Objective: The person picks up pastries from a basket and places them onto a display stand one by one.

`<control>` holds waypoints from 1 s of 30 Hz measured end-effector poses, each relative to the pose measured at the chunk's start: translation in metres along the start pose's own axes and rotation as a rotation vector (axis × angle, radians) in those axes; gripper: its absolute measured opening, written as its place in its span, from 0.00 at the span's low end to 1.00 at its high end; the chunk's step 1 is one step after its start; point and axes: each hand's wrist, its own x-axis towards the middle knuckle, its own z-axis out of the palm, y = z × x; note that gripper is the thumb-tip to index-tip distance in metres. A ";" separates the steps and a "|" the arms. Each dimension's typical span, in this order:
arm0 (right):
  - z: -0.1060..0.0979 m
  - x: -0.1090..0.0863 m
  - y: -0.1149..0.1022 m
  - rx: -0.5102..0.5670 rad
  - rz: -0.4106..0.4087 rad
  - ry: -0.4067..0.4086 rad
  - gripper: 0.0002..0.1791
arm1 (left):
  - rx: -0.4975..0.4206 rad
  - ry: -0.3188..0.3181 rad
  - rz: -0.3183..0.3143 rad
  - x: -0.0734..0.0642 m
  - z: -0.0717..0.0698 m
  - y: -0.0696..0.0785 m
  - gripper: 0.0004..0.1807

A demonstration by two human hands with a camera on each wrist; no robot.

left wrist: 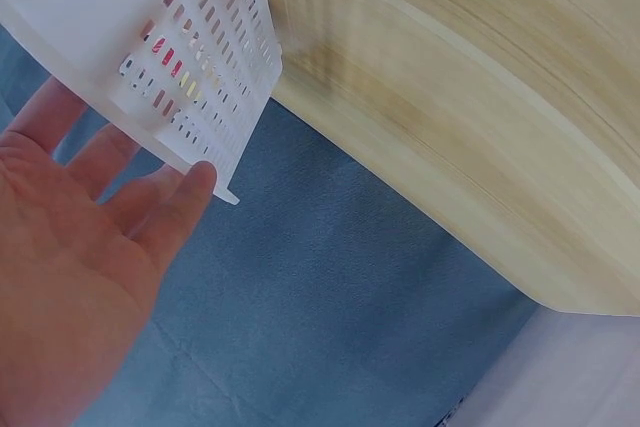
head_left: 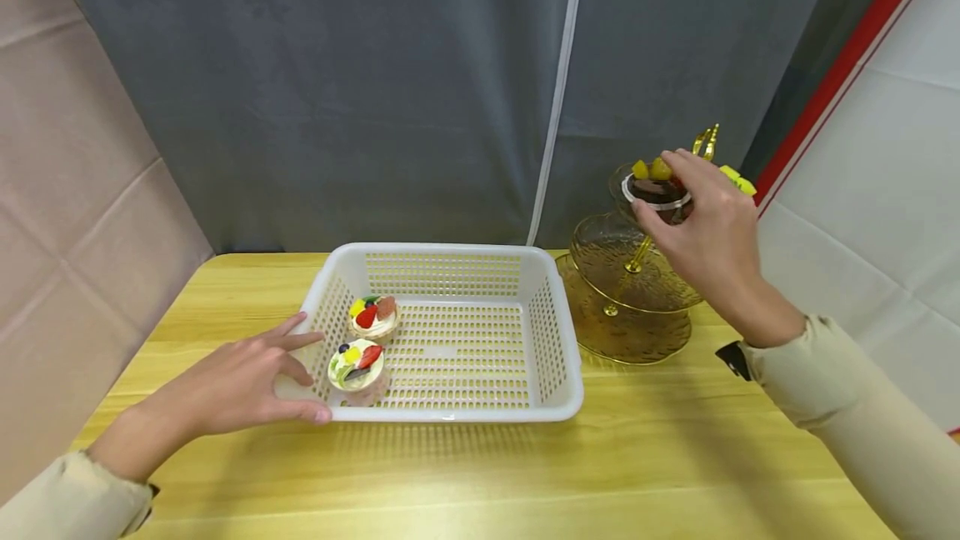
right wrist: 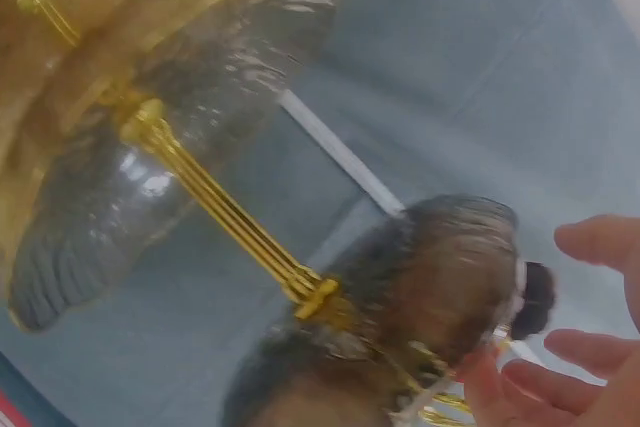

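Chocolate cake (head_left: pixel 648 190) at right, at the top tier of a glass tiered stand (head_left: pixel 633 344). Stands upright, yellow fruit (head_left: pixel 660 168) uppermost, round rim nearly level, axis vertical. Above and around it, right hand (head_left: pixel 716 227) with thumb and fingers apart and loosely bent, thumb toward the near side, one fingertip just beside the yellow fruit; in the right wrist view, a gap between thumb and cake, any fingertip contact too blurred to tell. Beyond the same hand, green-yellow topping (head_left: pixel 738 180), partly hidden. At left, left hand (head_left: pixel 243 382) with fingers spread and nearly straight, laid over the left rim of a white basket (head_left: pixel 450 415), thumb at its near left corner. Basket on the wooden counter (head_left: pixel 480 482), long axis left to right. Inside its left end, near cake (head_left: pixel 356 369) and far cake (head_left: pixel 373 321), toppings upward. Background: grey curtain (head_left: pixel 360 107).
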 end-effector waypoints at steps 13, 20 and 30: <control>0.007 0.000 -0.038 0.122 -0.196 -0.119 0.47 | -0.003 -0.005 -0.002 0.000 0.000 -0.001 0.29; 0.029 0.001 -0.055 0.317 -0.248 -0.448 0.54 | -0.007 -0.006 -0.005 0.000 0.000 -0.001 0.29; 0.069 -0.004 -0.075 0.531 -0.267 -0.759 0.53 | -0.008 0.002 0.001 0.000 0.000 0.000 0.29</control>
